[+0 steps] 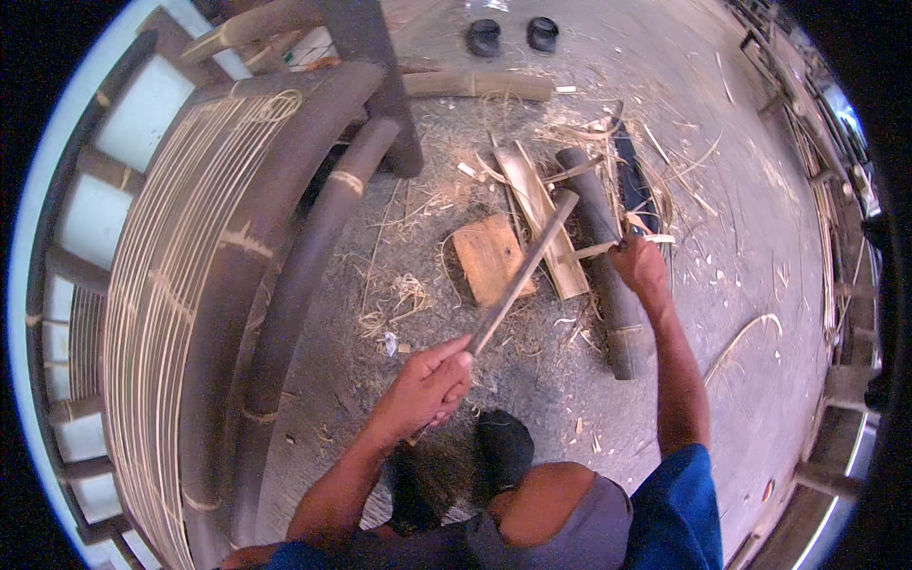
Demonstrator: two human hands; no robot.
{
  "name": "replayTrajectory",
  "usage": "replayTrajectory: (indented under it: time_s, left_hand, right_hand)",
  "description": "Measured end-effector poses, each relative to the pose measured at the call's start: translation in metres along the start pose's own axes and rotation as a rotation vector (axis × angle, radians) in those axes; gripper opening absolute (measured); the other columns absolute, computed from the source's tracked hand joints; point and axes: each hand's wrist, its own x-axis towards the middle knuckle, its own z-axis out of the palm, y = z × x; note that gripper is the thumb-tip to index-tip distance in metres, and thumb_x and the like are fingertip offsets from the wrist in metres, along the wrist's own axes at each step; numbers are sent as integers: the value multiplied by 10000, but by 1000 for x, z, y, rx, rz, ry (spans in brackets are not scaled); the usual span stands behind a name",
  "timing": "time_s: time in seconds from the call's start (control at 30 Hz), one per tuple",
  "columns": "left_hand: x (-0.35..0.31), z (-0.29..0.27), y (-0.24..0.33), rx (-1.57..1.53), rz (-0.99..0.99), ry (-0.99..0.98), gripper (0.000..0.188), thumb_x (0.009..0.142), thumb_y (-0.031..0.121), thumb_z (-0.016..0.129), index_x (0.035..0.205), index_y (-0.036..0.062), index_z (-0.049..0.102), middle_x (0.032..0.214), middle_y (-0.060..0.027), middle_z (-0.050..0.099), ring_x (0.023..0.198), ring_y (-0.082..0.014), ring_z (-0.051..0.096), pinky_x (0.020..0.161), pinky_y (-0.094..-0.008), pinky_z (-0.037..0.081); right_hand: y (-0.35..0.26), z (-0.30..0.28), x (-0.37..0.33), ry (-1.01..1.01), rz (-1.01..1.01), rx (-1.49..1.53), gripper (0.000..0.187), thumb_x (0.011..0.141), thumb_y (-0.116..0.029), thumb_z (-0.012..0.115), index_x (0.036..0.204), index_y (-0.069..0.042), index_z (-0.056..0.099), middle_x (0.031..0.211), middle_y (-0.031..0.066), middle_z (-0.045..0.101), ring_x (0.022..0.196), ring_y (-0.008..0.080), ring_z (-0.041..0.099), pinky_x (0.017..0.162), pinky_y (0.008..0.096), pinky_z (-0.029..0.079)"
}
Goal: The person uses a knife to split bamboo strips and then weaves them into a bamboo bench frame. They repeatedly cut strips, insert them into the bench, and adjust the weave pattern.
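Note:
My left hand (427, 388) is closed round the lower end of a long bamboo strip (527, 269), which slants up and to the right, away from me. Its far tip reaches over a split bamboo half (539, 214) lying on the floor. On the right, my right hand (640, 266) is closed on what looks like a knife, its narrow grey blade (604, 224) pointing up and left over a dark bamboo pole (619, 318). Most of the handle is hidden in my fist. The blade and the strip are apart.
A square wooden block (489, 256) lies left of the split bamboo. Shavings (404, 299) and thin strips litter the floor. A long black tool (629, 171) lies beyond my right hand. Bamboo furniture (285, 237) fills the left side; two dark round objects (513, 36) stand far off.

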Motion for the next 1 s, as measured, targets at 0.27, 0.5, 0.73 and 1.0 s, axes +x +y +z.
replayTrajectory:
  time_s: [0.27, 0.5, 0.73, 1.0]
  left_hand:
    - [73, -2, -30, 21, 472, 167, 264, 1031, 72, 408, 1292, 37, 400, 914, -59, 585, 782, -136, 596, 708, -302, 532]
    - [117, -2, 9, 29, 739, 226, 201, 981, 10, 409, 1180, 31, 428, 1096, -123, 628, 1028, -197, 645, 967, -375, 509]
    - [126, 11, 64, 23, 880, 343, 135, 1039, 109, 446, 1133, 27, 498, 1008, -92, 638, 963, -171, 625, 914, -349, 503]
    - [91, 13, 145, -70, 1189, 414, 143, 1034, 170, 474, 1059, 34, 512, 747, -81, 570, 602, -192, 559, 598, -360, 527]
  right_hand:
    - [-50, 61, -103, -292, -192, 889, 311, 917, -292, 653, 973, 14, 664, 657, 44, 618, 562, 131, 566, 520, 346, 454]
    - [-67, 107, -187, -433, -58, 917, 297, 956, -274, 613, 1027, 15, 624, 652, 111, 604, 565, 210, 575, 545, 402, 459]
    - [-49, 126, -206, -404, 33, 861, 345, 969, -289, 604, 1088, 34, 594, 697, 199, 625, 650, 316, 648, 602, 453, 488]
    - [-68, 110, -199, -383, -29, 879, 351, 961, -302, 612, 1005, 44, 578, 704, 238, 618, 656, 385, 638, 605, 488, 484]
